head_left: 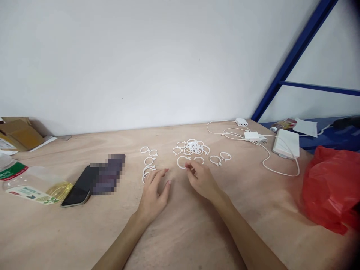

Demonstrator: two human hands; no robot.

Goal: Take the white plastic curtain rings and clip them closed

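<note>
Several white plastic rings lie on a plywood table (180,232). A heap of them (192,147) sits at the middle back, and a smaller group (149,159) lies to its left. My left hand (154,191) rests flat on the table with its fingers stretched out, the fingertips touching the lowest rings of the left group. My right hand (201,178) is curled, its fingertips pinching one white ring (182,162) just below the heap. Two more rings (221,158) lie to the right of the heap.
A black phone (80,187) and a lying bottle with yellow liquid (33,187) are at the left, a cardboard box (19,133) behind them. White chargers with cables (251,137), a white flat box (287,144) and a red plastic bag (332,187) are at the right. A blue metal frame (295,56) rises at the right.
</note>
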